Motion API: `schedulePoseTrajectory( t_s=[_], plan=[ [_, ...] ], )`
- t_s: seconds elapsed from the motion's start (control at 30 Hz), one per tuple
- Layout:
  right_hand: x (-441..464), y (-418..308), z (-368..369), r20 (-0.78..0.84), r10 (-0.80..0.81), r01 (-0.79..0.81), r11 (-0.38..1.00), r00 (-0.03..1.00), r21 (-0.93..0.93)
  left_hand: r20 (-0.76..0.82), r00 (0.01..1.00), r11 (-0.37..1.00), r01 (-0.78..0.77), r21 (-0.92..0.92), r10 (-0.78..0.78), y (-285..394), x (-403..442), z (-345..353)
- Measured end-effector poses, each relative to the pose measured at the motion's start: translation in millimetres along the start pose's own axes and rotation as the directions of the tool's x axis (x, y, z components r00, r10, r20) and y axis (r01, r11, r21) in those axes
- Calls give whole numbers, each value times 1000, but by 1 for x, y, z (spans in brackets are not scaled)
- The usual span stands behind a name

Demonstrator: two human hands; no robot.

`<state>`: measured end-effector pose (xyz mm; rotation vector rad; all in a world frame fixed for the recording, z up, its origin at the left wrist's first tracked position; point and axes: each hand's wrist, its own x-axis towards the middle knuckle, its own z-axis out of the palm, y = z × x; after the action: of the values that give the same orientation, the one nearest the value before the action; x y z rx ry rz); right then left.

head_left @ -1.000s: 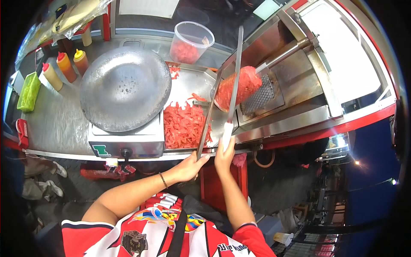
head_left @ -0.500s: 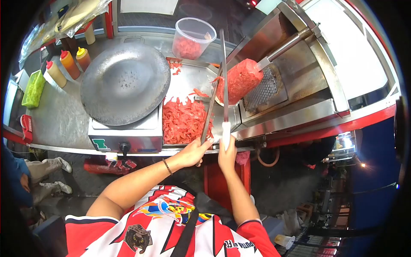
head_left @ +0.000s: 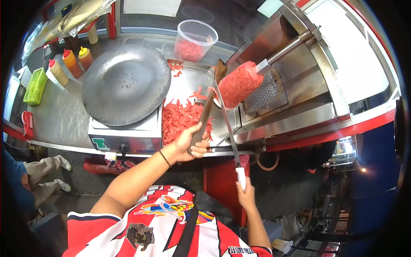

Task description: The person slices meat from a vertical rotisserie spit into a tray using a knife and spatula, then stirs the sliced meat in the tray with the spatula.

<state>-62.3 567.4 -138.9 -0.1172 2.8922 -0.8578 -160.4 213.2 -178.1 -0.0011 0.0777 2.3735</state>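
Note:
My left hand (head_left: 191, 143) is closed around the handle of a dark, broad-ended tool (head_left: 208, 106), which slants up over the tray (head_left: 192, 76). In my right hand (head_left: 246, 193) is the white handle of a long knife (head_left: 227, 124). The blade points up and left, its tip beside the left end of a reddish meat cylinder (head_left: 239, 84) on a metal spit (head_left: 284, 55). Shredded red meat (head_left: 180, 120) lies in the tray, left of the dark tool.
A round dark griddle (head_left: 126, 85) stands on a burner at left. Behind the tray is a clear bucket (head_left: 190, 47) of red meat. Sauce bottles (head_left: 72, 64) and a green container (head_left: 36, 88) stand far left. A person's legs (head_left: 45, 171) show at lower left.
My right hand has moved down and right, drawing the knife back so its blade now slants. My left hand has shifted slightly left, and the dark tool has turned to show its broad face.

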Motion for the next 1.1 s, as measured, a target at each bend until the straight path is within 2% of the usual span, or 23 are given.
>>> schedulePoseTrajectory(
  t_s=[0.07,0.13,0.17,0.27,0.4,0.43,0.53,0.57,0.67,0.7,0.73,0.83,0.87,0.93,1.0,1.03,1.07,1.1],
  plan=[
    [-12,-10,-37,59,64,-61,997,996,-48,7,999,997,32,-72,-32,9,-8,-5],
    [-28,2,-61,78,43,-37,997,996,-67,-7,998,994,60,-93,-61,19,-15,-7],
    [-36,17,-64,29,-41,42,998,999,-46,-17,997,995,68,-78,-70,23,-18,-7],
    [-31,-18,-81,126,167,-154,982,978,-109,-86,991,993,94,-65,-99,26,-25,-7],
    [-37,-19,-86,89,104,-93,988,991,-122,-163,979,992,119,-33,-123,33,-31,2],
    [-42,-20,-91,47,12,-6,992,999,-127,-185,975,992,121,-24,-123,35,-32,4],
    [-35,-40,-102,77,70,-59,989,995,-136,-203,970,991,136,8,-131,35,-37,2],
    [-28,-44,-98,73,45,-35,991,996,-126,-181,975,989,141,34,-133,35,-36,-5],
    [-26,-46,-114,71,14,-4,990,997,-139,-277,952,980,166,108,-131,34,-48,-4],
    [-33,-53,-128,117,179,-171,982,977,-77,-331,937,967,176,186,-107,33,-55,2],
    [-33,-45,-132,103,159,-158,987,982,-19,-378,923,943,182,278,-67,28,-63,4],
    [-24,-28,-107,43,99,-106,971,994,214,-437,899,905,180,385,7,-5,-62,6],
    [-13,-49,-86,38,154,-158,931,987,329,-425,902,862,155,483,76,-17,-53,-2],
    [17,-80,-31,-85,115,-71,912,990,405,-400,892,685,156,711,212,-43,-31,-17],
    [60,-87,19,-114,87,0,796,990,605,-274,904,503,79,861,327,-61,-29,-10],
    [85,-97,33,-153,31,64,813,988,579,-290,902,505,96,858,321,-68,-26,-12],
    [114,-105,45,-288,-101,217,887,952,408,-290,900,495,99,863,326,-71,-25,-12],
    [135,-130,47,-304,-94,211,902,948,377,-293,898,484,106,869,330,-73,-25,-13]
  ],
)
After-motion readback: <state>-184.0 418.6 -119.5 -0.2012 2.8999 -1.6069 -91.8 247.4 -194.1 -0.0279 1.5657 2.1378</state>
